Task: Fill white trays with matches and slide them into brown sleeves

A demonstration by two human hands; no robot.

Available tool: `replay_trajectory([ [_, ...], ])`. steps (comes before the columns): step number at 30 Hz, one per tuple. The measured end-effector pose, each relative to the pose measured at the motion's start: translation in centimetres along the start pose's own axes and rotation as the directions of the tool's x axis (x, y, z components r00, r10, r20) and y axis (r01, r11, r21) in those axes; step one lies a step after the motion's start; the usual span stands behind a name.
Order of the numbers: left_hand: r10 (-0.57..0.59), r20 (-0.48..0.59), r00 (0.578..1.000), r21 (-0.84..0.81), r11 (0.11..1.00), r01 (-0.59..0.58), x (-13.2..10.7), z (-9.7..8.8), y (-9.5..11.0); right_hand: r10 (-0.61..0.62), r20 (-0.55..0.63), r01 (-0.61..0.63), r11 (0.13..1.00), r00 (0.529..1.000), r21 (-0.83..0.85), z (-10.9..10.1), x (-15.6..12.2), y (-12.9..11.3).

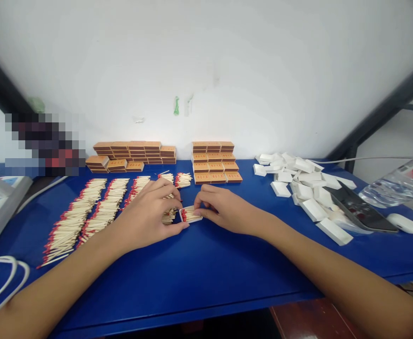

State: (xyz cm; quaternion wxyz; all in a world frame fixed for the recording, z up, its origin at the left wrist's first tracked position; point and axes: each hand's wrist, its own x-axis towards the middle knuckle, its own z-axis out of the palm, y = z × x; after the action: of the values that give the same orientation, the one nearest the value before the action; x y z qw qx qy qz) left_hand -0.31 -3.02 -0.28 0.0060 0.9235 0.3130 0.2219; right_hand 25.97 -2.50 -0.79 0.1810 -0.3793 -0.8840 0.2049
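A small white matchbox tray [191, 220] filled with red-headed matches [189, 214] sits on the blue table between my hands. My left hand [153, 207] curves around the tray's left end, thumb at the near side and fingers at the far side. My right hand [224, 209] has its thumb and fingertips closed on the matches at the right end of the tray. Partly hidden beneath my left hand lies another heap of matches [169, 216]. Rows of loose matches [70, 221] spread out to the left.
Closed matchboxes are stacked along the wall at the left [132, 149] and centre [216, 165]. White empty trays [312, 209] pile up at the right, near a phone [360, 207], a white earphone case [403, 223] and a plastic bottle [393, 183]. White cables [14, 268] lie at the left.
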Motion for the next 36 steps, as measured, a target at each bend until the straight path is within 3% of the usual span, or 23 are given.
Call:
replay_trajectory([
  [3,0.003,0.004,1.0,-0.001,1.0,-0.003,0.0,0.1,0.0,-0.039,-0.034,0.041,0.999,0.999,0.032,0.3,0.3,0.2],
  [9,0.031,-0.004,1.0,-0.025,0.999,-0.031,-0.1,0.2,-0.1,-0.053,-0.218,0.05,0.999,0.975,-0.017,0.8,2.7,2.0],
  [16,0.041,-0.009,0.999,-0.026,0.999,-0.041,-0.1,0.3,0.1,0.012,-0.196,-0.035,0.993,0.98,-0.112,2.3,4.4,3.4],
  [30,0.037,-0.003,0.999,-0.028,0.999,-0.038,0.0,0.1,0.0,0.015,-0.198,-0.034,0.995,0.98,-0.093,2.0,4.2,3.8],
  [36,0.046,0.001,0.999,-0.033,0.998,-0.046,0.0,0.1,0.0,-0.002,-0.166,-0.029,0.982,0.986,-0.184,1.8,4.1,3.5],
])
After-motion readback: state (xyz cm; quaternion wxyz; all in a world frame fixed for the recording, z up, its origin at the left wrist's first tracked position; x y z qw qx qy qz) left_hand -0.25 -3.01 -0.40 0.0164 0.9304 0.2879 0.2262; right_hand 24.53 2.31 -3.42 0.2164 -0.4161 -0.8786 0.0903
